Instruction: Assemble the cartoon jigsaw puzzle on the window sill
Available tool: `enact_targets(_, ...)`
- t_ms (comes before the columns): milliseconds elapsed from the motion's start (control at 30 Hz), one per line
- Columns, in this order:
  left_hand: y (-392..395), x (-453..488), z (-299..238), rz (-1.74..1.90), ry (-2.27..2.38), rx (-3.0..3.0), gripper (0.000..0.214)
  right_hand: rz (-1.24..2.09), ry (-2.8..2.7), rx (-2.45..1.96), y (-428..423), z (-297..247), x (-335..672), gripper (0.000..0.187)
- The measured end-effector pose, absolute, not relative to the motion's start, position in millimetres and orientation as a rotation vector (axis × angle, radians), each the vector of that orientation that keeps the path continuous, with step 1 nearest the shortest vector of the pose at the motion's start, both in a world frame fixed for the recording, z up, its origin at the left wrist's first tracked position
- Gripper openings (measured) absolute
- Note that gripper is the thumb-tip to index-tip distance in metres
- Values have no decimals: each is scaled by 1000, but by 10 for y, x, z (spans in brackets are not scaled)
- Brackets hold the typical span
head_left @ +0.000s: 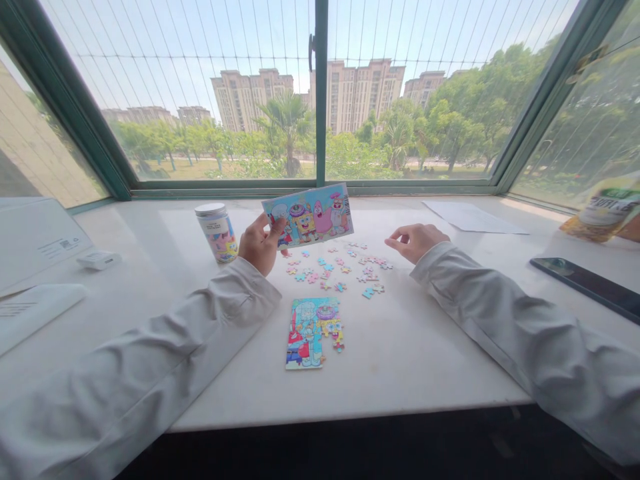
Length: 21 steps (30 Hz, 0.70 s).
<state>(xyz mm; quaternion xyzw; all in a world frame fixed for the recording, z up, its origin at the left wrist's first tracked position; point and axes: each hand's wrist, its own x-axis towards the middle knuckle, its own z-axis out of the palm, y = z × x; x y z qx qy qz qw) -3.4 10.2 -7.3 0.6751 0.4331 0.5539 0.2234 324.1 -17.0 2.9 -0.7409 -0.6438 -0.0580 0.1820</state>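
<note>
Your partly built cartoon jigsaw [310, 333] lies mid-frame on the white stone tabletop [425, 360]. Scattered loose cardboard pieces [340, 267] sit just above it, between your left hand [257, 243] and right hand [415, 241]. Your left hand holds the rectangular printed picture card [309, 217] above them. The small round tin [216, 232] stands left of that hand, and the flat black phone [585, 287] lies far right.

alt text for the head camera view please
A person's left hand holds up a cartoon picture card while the right hand is beside loose puzzle pieces on a white window ledge. A partly built puzzle lies nearer, and a tin stands left of the card.
</note>
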Motion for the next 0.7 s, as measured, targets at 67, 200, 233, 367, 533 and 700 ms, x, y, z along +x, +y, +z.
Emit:
enact_targets(67,106,-37,-75,1541,1206,1863,42,-165,-1821,-2096,-166,27,3249,29)
enact_targets(200,116,-41,-83,1553,1221,1860,42,-179,-1831,-2089,-155,24,3260,29)
enact_targets(233,118,-41,-86,1555,1220,1858,42,-185,-1831,-2086,-153,22,3261,29)
enact_targets(367,125,-40,-96,1552,1206,1841,43,-175,-1825,-2101,-150,10,3254,29)
enact_targets(533,115,-42,-90,1545,1213,1840,43,-149,-1833,-2117,-151,-7,3237,29)
enact_targets(700,114,-47,-88,1540,1219,1850,41,-142,-1849,-2104,-152,-4,3229,30)
